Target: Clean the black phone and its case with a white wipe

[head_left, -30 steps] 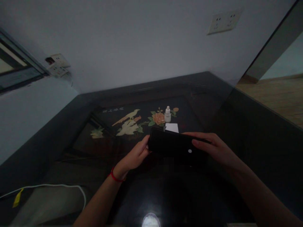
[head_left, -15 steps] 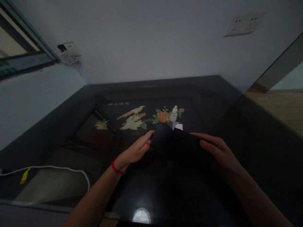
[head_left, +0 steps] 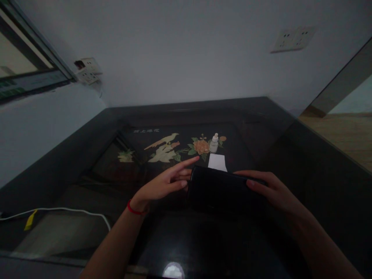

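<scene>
My right hand (head_left: pixel 269 190) is closed round the right end of a flat, black, phone-like object (head_left: pixel 221 190), thumb on top. The object's long side runs left to right, its face too dark to make out detail. At its left end is my left hand (head_left: pixel 165 182), with a red cord on the wrist. The index finger there is stretched out and the thumb apart from it; I cannot tell whether the fingertips touch the object. Just beyond lies a white card or paper (head_left: pixel 217 162), partly covered by the object. Behind that stands a small white dropper bottle (head_left: pixel 214 144).
The dark glossy table (head_left: pixel 180 236) bears an inlaid bird and flower picture (head_left: pixel 162 149). A white cable (head_left: pixel 69 209) with a yellow tag (head_left: pixel 30 220) lies at left. Walls with sockets (head_left: pixel 293 39) enclose the far and left sides.
My left hand has let go of the black object's left end and its fingers have spread. The object has moved lower in view, uncovering more of the white card.
</scene>
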`<state>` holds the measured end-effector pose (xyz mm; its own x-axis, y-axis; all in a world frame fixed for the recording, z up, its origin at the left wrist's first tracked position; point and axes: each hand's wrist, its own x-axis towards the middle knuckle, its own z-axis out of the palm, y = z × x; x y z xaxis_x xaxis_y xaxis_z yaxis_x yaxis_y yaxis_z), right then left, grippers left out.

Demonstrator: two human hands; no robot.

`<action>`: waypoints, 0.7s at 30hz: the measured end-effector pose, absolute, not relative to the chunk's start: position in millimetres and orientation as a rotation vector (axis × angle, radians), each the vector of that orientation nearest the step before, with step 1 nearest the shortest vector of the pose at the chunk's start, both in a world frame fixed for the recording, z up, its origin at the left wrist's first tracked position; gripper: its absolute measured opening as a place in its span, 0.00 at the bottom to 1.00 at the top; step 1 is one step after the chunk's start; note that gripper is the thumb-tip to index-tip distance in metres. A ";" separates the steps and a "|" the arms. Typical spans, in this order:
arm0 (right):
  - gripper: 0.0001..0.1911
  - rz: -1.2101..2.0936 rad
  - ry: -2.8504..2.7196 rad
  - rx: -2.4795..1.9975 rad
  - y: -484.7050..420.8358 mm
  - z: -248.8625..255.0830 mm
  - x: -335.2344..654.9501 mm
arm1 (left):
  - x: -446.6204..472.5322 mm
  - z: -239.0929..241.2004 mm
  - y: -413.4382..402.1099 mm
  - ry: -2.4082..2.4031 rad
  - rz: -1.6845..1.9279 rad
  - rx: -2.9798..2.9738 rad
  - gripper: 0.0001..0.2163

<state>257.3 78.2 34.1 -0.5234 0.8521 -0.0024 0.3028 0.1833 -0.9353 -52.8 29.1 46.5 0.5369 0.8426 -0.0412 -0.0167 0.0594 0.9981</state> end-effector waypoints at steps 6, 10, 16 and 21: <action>0.19 1.328 -2.020 -1.068 78.5 30.3 254.2 | -48.1 51.4 29.6 0.897 0.697 1.421 0.20; 0.20 1.322 -2.077 -1.057 78.5 32.3 254.5 | -47.6 50.3 29.8 0.941 0.617 1.493 0.19; 0.20 1.323 -2.198 -1.047 76.8 38.4 253.8 | -43.2 42.7 32.3 1.061 0.521 1.734 0.19; 0.20 1.255 -2.316 -1.085 74.9 38.7 259.8 | -35.3 34.8 35.1 1.112 0.434 1.900 0.15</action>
